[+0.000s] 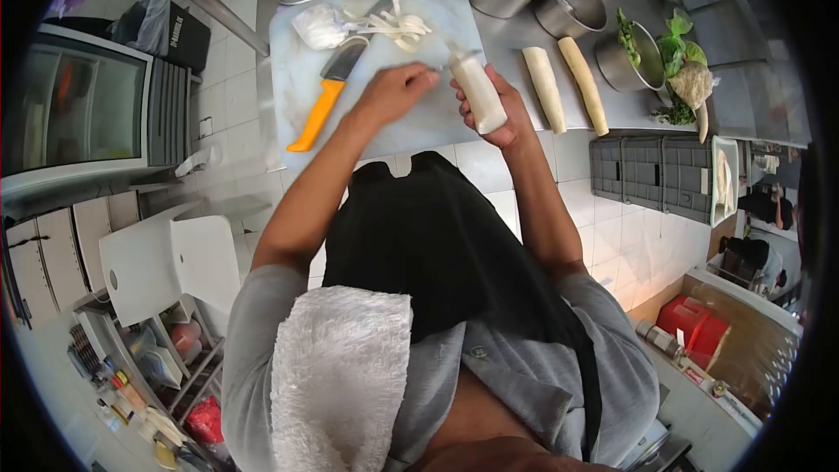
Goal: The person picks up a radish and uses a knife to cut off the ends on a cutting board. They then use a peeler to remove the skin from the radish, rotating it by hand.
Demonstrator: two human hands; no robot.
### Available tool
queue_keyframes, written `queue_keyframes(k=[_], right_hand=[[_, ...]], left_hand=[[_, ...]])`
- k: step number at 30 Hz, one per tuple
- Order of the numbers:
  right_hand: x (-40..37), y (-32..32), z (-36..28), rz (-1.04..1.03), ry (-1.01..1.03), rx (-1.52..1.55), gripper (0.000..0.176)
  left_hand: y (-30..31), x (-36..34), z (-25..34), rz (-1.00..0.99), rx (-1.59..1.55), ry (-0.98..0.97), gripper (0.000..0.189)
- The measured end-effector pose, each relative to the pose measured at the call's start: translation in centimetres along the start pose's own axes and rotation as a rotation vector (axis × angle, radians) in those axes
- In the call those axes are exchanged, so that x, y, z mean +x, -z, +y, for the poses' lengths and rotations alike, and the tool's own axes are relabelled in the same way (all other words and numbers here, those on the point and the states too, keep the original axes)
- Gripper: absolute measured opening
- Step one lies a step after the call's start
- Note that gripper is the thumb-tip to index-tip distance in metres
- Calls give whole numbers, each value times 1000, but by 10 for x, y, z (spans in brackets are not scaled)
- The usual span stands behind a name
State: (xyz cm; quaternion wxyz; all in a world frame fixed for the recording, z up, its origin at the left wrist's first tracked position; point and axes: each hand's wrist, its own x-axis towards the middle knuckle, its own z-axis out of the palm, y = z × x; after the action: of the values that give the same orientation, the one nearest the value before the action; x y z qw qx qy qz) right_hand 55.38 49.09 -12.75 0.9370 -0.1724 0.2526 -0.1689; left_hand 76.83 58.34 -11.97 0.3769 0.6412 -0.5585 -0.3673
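Observation:
My right hand (pixel 500 109) grips a thick pale cylindrical piece (pixel 477 94), held tilted above the right side of the white cutting board (pixel 419 127). Its lower end is flat; its upper end is blurred. Close beside that upper end is my left hand (pixel 398 94), its fingers curled together in a pinch. Whatever they hold, if anything, is too blurred to make out. Left of my left hand lies a knife with an orange handle (pixel 316 118). Pale cut strips (pixel 402 26) and a white bundle (pixel 321 26) lie farther back on the board, by another blade (pixel 384 2).
Two long pale stalks (pixel 545 92) lie on the steel counter to the right. Metal pots (pixel 570 9) stand behind them. A steel pot (pixel 631 57) and leafy greens (pixel 682 48) are farther right. A grey crate (pixel 651 177) stands below the counter; a white chair (pixel 179 258) is at left.

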Motion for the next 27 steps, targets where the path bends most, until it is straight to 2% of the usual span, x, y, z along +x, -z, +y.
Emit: queue_keyframes(k=[2,4,5,8,12,15,18,21,22,24,27], right_hand=[[-7,4,3,11,-13,5,59],[-11,5,4,-20,-18,0,60],[-10,3,4,38,22,38,59],[-5,0,-1,126,55,66,58],[7,18,-6,-31,39,65,57],[9,-13,0,195,153,99,57],[9,-21,-1,218,175,48,56],[3,-6,-6,22,23,-27,55],[4,-1,-4,35,13,-31,55],[-1,9,2,76,-3,-35,55],[-12,-7,3,74,18,-86,54]], left_hand=[[7,23,-5,29,192,66,37],[4,20,-4,79,121,74,37],[4,12,2,89,93,80,37],[1,-23,29,4,-35,65,34],[-5,-53,46,-122,-66,-15,30],[-4,-56,52,-188,3,-7,31],[0,-54,55,-206,27,-3,28],[-9,-32,22,-85,1,-128,27],[-7,-17,12,-22,-46,-16,31],[3,22,-10,40,164,39,37],[7,28,-7,72,138,88,41]])
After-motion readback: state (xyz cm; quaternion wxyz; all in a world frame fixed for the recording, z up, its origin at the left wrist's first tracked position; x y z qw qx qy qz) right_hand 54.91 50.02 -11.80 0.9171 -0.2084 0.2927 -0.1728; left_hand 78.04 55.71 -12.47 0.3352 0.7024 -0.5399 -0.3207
